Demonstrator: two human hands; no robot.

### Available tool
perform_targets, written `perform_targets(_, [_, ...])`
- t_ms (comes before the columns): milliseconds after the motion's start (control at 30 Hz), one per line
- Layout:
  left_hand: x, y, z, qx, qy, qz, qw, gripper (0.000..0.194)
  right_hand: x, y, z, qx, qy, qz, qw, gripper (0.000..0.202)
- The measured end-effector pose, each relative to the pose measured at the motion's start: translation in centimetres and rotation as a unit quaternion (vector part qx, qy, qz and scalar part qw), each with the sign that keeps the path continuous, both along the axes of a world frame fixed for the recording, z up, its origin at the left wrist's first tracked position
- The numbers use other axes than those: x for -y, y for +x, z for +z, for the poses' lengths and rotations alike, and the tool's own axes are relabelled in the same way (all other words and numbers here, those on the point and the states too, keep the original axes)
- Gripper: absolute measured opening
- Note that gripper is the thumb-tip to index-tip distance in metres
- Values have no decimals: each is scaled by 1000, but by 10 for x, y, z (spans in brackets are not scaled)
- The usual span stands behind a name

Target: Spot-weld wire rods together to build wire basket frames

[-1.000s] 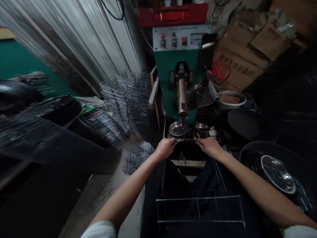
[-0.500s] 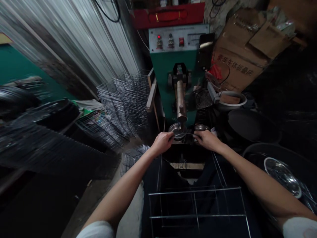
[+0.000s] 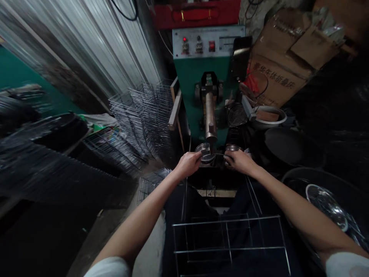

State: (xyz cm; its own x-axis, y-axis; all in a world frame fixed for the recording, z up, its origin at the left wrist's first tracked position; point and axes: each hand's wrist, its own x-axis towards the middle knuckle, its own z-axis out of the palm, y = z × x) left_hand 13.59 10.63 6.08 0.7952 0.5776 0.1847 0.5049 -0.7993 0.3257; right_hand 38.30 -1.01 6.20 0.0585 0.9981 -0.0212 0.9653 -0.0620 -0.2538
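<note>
My left hand (image 3: 188,163) is closed in a pinch on the left end of a thin metal wire (image 3: 218,154). The wire's right end sits in the pinching fingers of my right hand (image 3: 238,160). It spans between the hands just at the tip of the spot welder's upper electrode arm (image 3: 210,115), over a round metal piece (image 3: 205,151). A wire rack (image 3: 227,221) lies over my lap, and its long side wires run up towards both hands. Whether the thin wire joins that rack, I cannot tell.
The green welding machine (image 3: 187,69) stands ahead with a lit red lamp. Stacked wire racks (image 3: 144,115) rise on the left. To the right are a bowl (image 3: 269,122), a cardboard box (image 3: 279,77) and a dark tub (image 3: 296,173) with shiny metal parts.
Both hands have shifted very slightly left in view, still pinching the wire. The view itself has moved a little; the wire appears nearer the electrode tip.
</note>
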Motion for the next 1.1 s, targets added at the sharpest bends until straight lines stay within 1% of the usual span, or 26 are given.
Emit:
perform_targets(133, [-1,1,1,-9,-8,-1,1000,22,0,0,1,-9,-7,0,1000,26])
perform_targets(300, [-1,1,5,-18,-12,3,1000,21,0,1,3,-40,6,7,999,26])
perform_targets(533, [-1,3,10,-28,-24,9,999,21,-1,5,1,-49,-5,6,999,28])
perform_targets(700, [-1,3,13,-33,-30,9,999,20,0,6,-1,-57,-2,19,998,28])
perform_targets(833, [-2,3,12,-30,-34,6,999,20,-2,9,-3,-79,7,21,997,28])
perform_targets(933, [-4,4,11,-23,-43,7,999,21,-4,11,-1,-96,7,26,995,28])
perform_targets(1000, [-5,4,10,-16,-52,10,998,22,-4,11,-1,-111,6,19,994,30])
perform_targets(1100, [-6,5,10,-7,-63,13,998,22,0,12,-5,-148,7,-19,989,35])
